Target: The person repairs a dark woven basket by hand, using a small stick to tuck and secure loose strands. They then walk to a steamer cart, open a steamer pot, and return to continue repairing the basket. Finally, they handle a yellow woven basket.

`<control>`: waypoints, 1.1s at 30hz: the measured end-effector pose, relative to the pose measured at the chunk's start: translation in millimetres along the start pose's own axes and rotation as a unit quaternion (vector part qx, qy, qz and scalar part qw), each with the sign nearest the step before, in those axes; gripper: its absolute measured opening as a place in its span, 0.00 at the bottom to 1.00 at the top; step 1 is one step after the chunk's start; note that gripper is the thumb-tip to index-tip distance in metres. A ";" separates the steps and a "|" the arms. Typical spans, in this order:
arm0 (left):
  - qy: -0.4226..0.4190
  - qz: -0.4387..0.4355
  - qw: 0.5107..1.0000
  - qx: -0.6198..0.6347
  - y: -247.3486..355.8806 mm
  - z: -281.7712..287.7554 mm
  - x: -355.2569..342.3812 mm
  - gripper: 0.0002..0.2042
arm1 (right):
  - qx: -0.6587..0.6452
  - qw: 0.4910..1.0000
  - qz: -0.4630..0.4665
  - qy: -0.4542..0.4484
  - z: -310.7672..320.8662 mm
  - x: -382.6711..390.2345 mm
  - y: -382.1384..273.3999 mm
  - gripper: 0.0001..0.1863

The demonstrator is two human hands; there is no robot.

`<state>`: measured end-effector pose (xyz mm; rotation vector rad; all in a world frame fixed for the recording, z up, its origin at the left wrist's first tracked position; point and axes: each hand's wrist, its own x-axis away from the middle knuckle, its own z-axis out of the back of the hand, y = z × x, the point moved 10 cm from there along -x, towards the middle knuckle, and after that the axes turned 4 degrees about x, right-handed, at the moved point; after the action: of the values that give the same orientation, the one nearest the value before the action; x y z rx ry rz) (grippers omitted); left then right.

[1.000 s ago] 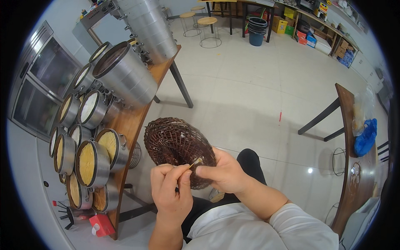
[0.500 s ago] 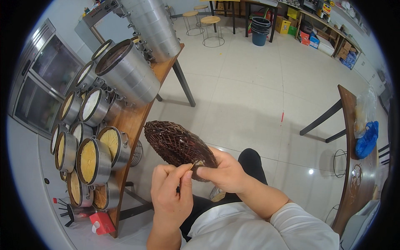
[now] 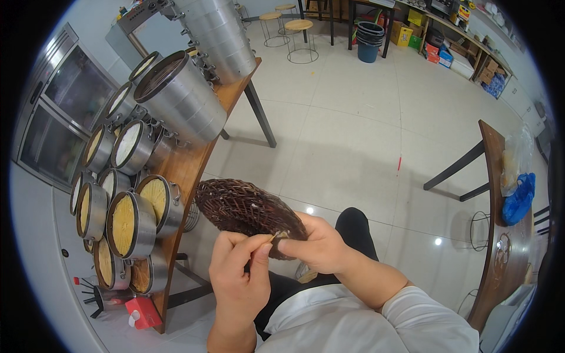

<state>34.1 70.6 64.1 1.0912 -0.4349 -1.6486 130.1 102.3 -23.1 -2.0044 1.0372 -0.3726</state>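
A dark brown, round woven wicker mat is held tilted in front of my lap, its far end toward the left table. My right hand grips its near right edge, the thumb pressing on the weave. Close beside that thumb, my left hand is closed in a pinch at the same edge. Between its thumb and forefinger shows the tip of a thin yellowish strip; the rest of it is hidden. A small pale patch lies on the weave by the right thumb.
On the left, a wooden table carries stacked metal steamer pots, several with yellow or white liners, and a red tissue box. A wooden table with a blue plastic bag stands right. Stools and dark buckets are farther off.
The wicker mat has tipped a little, its far end shifting left and down. My left hand has moved slightly left; both hands keep their hold at the edge.
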 end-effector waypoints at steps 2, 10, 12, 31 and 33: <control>0.007 -0.001 1.000 0.021 -3.4 -0.2 -1.5 0.06 | -0.010 1.000 -0.004 0.001 0.3 0.4 2.2 0.28; 0.006 0.028 0.996 0.084 -16.2 -0.7 0.4 0.06 | -0.038 0.999 0.024 0.009 2.6 1.2 5.3 0.27; 0.006 0.035 0.994 0.099 -18.8 -0.1 0.8 0.06 | -0.050 0.998 0.029 0.010 2.8 0.8 6.3 0.26; 0.051 -0.007 0.996 0.069 -11.5 1.3 6.9 0.06 | -0.056 0.998 0.031 0.024 -1.6 2.2 6.9 0.27; 0.062 -0.008 0.995 0.076 -13.8 1.3 7.7 0.06 | -0.058 0.997 0.043 0.024 -2.8 3.4 3.7 0.27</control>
<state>25.1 68.5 51.2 1.3066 -0.4777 -1.5718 128.7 96.9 -24.7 -2.0546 1.1937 -0.3220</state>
